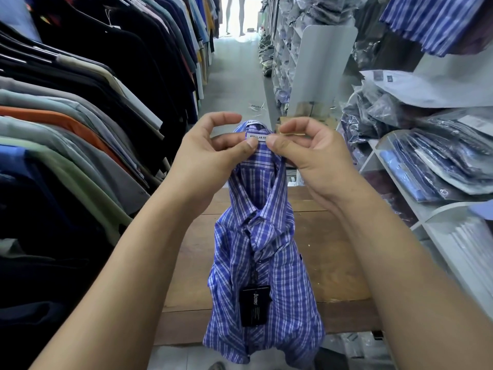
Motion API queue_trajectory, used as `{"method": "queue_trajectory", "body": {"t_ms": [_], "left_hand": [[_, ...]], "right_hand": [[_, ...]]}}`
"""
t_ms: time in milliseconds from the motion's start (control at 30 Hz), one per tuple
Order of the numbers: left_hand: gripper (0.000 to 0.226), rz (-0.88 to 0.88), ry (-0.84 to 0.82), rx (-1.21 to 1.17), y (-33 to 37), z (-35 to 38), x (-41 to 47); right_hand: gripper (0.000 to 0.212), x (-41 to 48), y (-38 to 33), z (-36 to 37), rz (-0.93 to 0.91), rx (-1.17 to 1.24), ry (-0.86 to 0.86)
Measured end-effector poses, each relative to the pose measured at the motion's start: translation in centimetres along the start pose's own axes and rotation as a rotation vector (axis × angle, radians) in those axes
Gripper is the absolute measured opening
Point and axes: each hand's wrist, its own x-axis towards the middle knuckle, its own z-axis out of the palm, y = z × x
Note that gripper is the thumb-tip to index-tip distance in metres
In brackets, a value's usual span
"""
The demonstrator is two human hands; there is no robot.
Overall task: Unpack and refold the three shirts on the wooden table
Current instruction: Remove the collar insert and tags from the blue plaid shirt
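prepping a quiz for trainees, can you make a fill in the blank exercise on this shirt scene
Both the left hand and the right hand pinch the checked shirt at its ____.
A ____ hang tag dangles from the shirt's front.
The shirt hangs above a ____ table.
The hanging clothes fill a rail on the person's ____ side.
Missing words: collar; black; wooden; left.

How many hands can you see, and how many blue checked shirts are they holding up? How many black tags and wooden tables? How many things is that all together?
Hands: 2, the left hand and the right hand
Blue checked shirt: 1
Black tag: 1
Wooden table: 1
Total: 5
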Motion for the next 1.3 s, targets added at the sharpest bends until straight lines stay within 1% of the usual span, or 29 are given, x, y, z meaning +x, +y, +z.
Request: {"method": "queue_trajectory", "body": {"t_ms": [133, 367, 567, 633, 767, 900, 1000, 1133, 1300], "left_hand": [[0.038, -0.006, 0.004, 0.021, -0.1, -0.2, 0.3], [0.024, -0.019, -0.018, 0.053, -0.1, -0.6, 0.6], [0.018, -0.022, -0.036, 0.05, 0.1, -0.5, 0.8], [0.016, -0.013, -0.037, 0.024, 0.1, -0.2, 0.9], [0.016, 0.028, -0.042, -0.013, 0.2, 0.4, 0.8], [0.017, 0.061, -0.023, 0.047, 0.0, 0.3, 0.8], [0.019, 0.079, -0.001, 0.073, -0.1, 0.3, 0.7], [0.02, 0.082, 0.011, 0.075, -0.1, 0.4, 0.5], [0.021, 0.086, 0.028, 0.093, 0.0, 0.6, 0.3]], "right_hand": [[0.023, 0.2, 0.2, -0.4, 0.019, 0.043, -0.01], [0.024, 0.5, 0.2, -1.4, 0.056, 0.086, -0.1], [0.029, 0.8, 0.3, -1.9, 0.053, 0.099, -0.199], [0.024, 0.9, 0.6, -1.9, 0.016, 0.033, -0.186], [0.017, 1.0, 1.7, -1.4, -0.107, -0.192, -0.117], [0.013, 0.5, 1.8, -1.3, -0.092, -0.311, -0.122], [0.012, 0.3, 1.3, -1.1, -0.125, -0.373, -0.086], [0.019, 0.1, 0.9, -1.1, -0.166, -0.354, -0.032], [0.025, -0.2, 0.3, -1.5, -0.118, -0.181, -0.074]]}}
